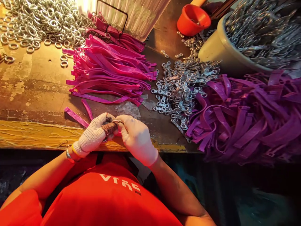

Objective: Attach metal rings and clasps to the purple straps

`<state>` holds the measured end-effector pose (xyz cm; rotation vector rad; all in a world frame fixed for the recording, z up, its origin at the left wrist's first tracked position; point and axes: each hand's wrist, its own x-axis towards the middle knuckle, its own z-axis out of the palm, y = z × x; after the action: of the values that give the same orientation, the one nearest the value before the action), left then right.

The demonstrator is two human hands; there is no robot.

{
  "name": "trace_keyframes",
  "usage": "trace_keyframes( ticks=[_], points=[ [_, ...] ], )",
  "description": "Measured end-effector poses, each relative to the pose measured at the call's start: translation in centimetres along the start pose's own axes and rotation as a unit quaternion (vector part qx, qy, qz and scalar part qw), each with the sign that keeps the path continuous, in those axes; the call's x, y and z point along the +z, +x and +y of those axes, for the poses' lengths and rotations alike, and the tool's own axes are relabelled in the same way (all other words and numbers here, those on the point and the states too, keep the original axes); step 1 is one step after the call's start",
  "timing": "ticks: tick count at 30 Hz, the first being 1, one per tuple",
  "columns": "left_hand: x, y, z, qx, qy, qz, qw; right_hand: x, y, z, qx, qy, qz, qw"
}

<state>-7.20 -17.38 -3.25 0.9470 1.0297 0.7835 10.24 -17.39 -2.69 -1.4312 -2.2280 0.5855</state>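
My left hand [94, 131], in a dotted work glove with worn brown fingertips, is closed near the table's front edge. It seems to grip a pink strap [76, 117], which runs out from behind it to the left. Against it, my right hand [137, 136], in a pale glove, pinches a small metal piece [117, 121] between thumb and forefinger. Fingers cover most of that piece, so its exact shape is hidden. A second, short pink strap [87, 109] lies just beyond my left hand.
Pink straps [110, 69] are piled ahead, with metal rings [51, 22] at back left. Small metal links [178, 88] lie right of centre. Purple straps [249, 116] heap at right, below a bucket [216, 44] full of metal parts. A red cup [188, 23] stands behind.
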Motion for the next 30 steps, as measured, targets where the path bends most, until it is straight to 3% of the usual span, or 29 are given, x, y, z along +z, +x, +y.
trace_keyframes(
  ticks=[5, 11, 15, 17, 19, 21, 24, 28, 30],
  points=[
    [-0.2, 0.2, 0.9, 0.044, 0.139, -0.027, 0.989, -0.7, 0.1, 0.4, -0.026, -0.036, -0.012, 0.999],
    [0.2, 0.7, 0.7, 0.014, 0.108, -0.004, 0.994, 0.3, 0.0, 0.0, -0.016, -0.063, 0.041, 0.997],
    [0.2, 1.3, 0.3, -0.037, 0.005, -0.003, 0.999, 0.6, -0.3, -0.9, 0.01, -0.185, 0.004, 0.983],
    [0.0, 1.6, 0.5, -0.048, -0.029, -0.005, 0.998, 0.3, 0.0, -0.8, 0.019, -0.188, -0.015, 0.982],
    [-0.4, 2.0, 1.1, -0.022, 0.008, 0.005, 1.0, -0.1, 0.7, -0.1, 0.025, -0.123, -0.009, 0.992],
    [-1.0, 2.2, 1.9, 0.039, 0.107, 0.032, 0.993, -0.4, 2.0, 1.0, 0.021, -0.08, 0.007, 0.997],
    [-1.9, 2.2, 2.9, 0.108, 0.233, 0.066, 0.964, 0.0, 4.4, 2.8, -0.01, -0.127, -0.004, 0.992],
    [-2.5, 1.3, 3.6, 0.066, 0.241, 0.062, 0.966, 1.1, 6.8, 3.6, -0.024, -0.193, -0.067, 0.979],
    [-2.8, 0.8, 3.8, 0.053, 0.204, 0.088, 0.974, 1.3, 6.6, 3.1, -0.031, -0.192, -0.061, 0.979]
  ],
)
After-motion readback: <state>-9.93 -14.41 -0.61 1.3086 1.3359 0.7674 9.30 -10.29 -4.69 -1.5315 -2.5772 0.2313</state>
